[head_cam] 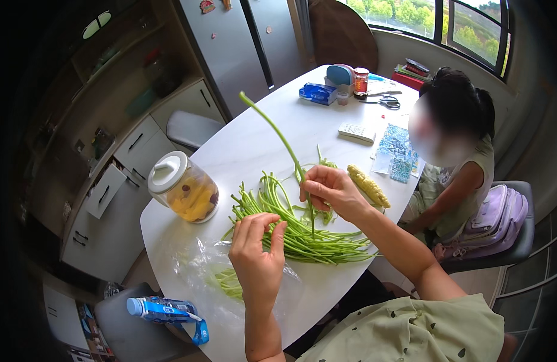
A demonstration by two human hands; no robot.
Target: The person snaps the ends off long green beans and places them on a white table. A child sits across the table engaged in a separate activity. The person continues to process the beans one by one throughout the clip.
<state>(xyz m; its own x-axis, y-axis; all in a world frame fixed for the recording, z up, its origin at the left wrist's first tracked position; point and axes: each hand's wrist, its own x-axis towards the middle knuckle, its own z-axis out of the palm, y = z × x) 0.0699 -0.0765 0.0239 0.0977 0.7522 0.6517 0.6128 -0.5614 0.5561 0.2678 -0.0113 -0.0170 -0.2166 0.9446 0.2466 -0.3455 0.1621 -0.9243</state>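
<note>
My right hand (329,189) pinches one long green vegetable stem (278,133) between thumb and fingers. The stem stands nearly upright and bows to the left at its top. Lower and to the left, my left hand (259,249) hovers with thumb and fingers apart and nothing visible between them. Under and beyond both hands lies a loose heap of green stems (323,249) on the white table (242,156). Thin green scraps (326,163) lie behind my right hand. A clear plastic bag (195,267) with some green pieces inside is partly covered by my left hand and forearm.
A lidded jar of fruit pieces (190,192) stands left; a corn cob (368,185) lies right. Farther back are a remote control (356,132), scissors (389,102) and a tissue pack (318,93). A blue bottle (163,310) is near the left edge. A person (475,165) sits at right.
</note>
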